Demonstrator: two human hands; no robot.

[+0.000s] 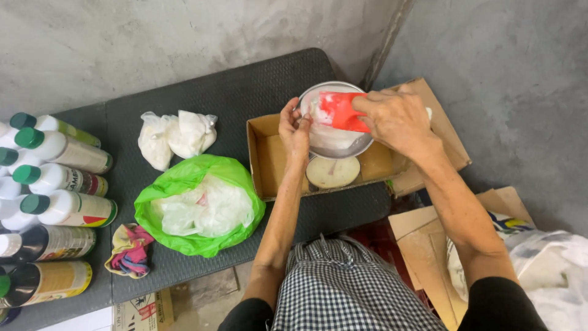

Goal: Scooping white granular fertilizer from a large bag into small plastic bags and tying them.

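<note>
1. Two hands over one metal bowl [334, 144]. The right hand [398, 119] grips one red scoop [340, 110], fingers closed over its far end; the left hand [295, 129] pinches the bowl's near rim, thumb and fingers pressed together on the edge.
2. The scoop sits inside the bowl, just left of the right hand's knuckles and touching the white powder heaped there. The scoop's blade is smeared white.
3. One kitchen scale [332, 173] stands directly beneath the bowl, its round dial showing just under the left wrist.
4. One open cardboard box [266, 156] holds scale and bowl. Its near wall runs just below the left forearm, and its far flap lies under and beyond the right hand.
5. Further left of the left hand: one green plastic bag [184, 184], mouth open, with clear bags inside, and two knotted white bags [174, 135] beyond it, well apart from the grip.
6. Far left, about ten bottles [67, 178] lie on their sides in a stack: most white with green caps, two dark ones lower down. The frame cuts some off, so the count is rough.
7. One colourful cloth [130, 250] lies crumpled between bottles and green bag.
8. Open room: bare dark mat [245, 86] stretches beyond the box, left of the bowl. To the right of the right hand the concrete wall closes in; flattened cardboard [429, 239] lies below that forearm.
</note>
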